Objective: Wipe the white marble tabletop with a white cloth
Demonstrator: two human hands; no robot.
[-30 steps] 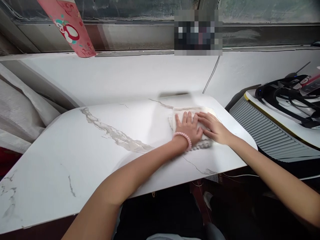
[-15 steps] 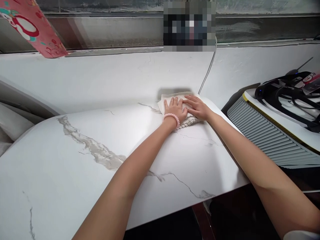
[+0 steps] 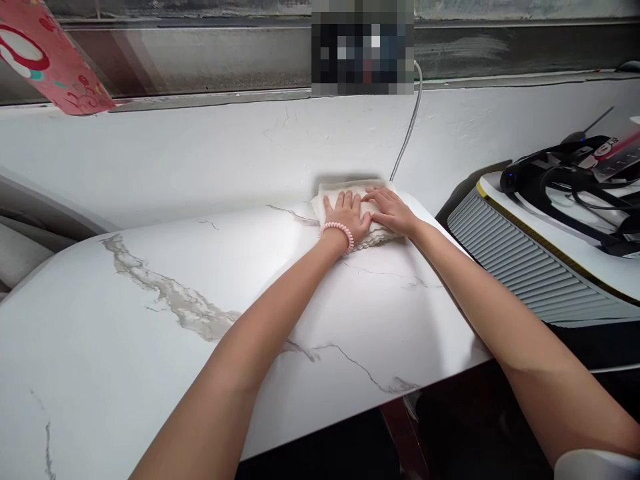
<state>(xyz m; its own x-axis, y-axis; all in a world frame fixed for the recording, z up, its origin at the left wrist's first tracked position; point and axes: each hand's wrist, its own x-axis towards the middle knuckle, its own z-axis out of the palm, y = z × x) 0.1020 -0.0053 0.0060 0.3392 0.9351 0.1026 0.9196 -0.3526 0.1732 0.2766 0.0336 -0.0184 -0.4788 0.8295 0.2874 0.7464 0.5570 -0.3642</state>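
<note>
Both hands (image 3: pixel 369 213) press flat on folded cloth (image 3: pixel 350 189).

Desk (image 3: pixel 150 347): white top with grey marble veins, rounded corners, set against a white wall.
Cloth (image 3: pixel 383 230): 1 folded cream cloth, flat at the far right corner, touching the wall edge.
Hands: left hand (image 3: pixel 347 215) and right hand (image 3: pixel 391 210) pressed flat on the cloth.

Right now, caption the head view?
Both hands, left hand and right hand, press a folded cloth flat on marble table.
</note>
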